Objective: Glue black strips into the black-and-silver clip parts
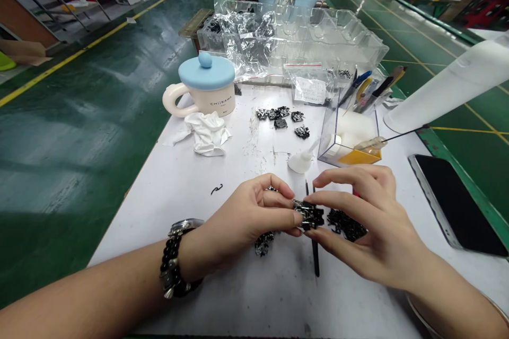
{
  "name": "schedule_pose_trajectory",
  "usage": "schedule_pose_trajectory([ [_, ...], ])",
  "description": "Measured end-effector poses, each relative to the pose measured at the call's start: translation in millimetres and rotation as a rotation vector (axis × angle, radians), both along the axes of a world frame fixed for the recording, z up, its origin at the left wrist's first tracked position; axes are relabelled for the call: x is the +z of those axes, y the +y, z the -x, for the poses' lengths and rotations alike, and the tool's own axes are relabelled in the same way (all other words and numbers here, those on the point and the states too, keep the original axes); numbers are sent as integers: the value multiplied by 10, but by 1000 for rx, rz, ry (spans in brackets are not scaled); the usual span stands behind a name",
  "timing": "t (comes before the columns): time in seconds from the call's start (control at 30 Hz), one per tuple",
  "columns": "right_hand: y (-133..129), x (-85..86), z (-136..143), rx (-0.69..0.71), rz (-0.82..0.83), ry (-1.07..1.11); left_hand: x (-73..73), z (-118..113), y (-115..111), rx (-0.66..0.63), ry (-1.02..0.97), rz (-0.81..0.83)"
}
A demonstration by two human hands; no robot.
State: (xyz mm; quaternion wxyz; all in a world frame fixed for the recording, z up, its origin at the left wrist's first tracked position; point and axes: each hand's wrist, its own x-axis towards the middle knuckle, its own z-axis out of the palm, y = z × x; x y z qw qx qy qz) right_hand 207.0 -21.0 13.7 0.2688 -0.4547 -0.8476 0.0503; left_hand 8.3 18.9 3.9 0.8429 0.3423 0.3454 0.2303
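**Two hands pinch a small black part over the white table**

The left hand [254, 212] and the right hand [369, 222] meet near the middle of the table [191, 180], towards its near edge. Between them sits a small black part [309, 215], pinched from the left by thumb and forefinger and from the right by the right fingertips; both hands are curled closed around it. A thin dark tool [315, 254], probably tweezers, lies on the table under the hands, though its upper end is hidden. Loose black pieces [350, 225] lie just beneath the right palm, and a few more [263, 243] under the left.

Farther back, another cluster of black parts [284, 118] rests on the table's middle. A lidded mug [204, 87] stands at the far left corner with a crumpled white cloth [207, 132] just beside it. A clear box [350, 132] holds pens towards the right, and a phone [457, 206] lies at the right edge.
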Motion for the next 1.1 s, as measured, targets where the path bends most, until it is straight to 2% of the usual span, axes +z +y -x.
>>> schedule_pose_trajectory([
  [0.37, 6, -36, -17, 4, 35, -1, -39, 3, 15, -19, 25, -39],
  [0.63, 1, -36, 8, 14, 12, 17, -21, -22, -21, 59, -9, -122],
  [1.1, -3, -34, 6, 14, -3, 40, -14, -42, -68, 106, 33, -224],
])
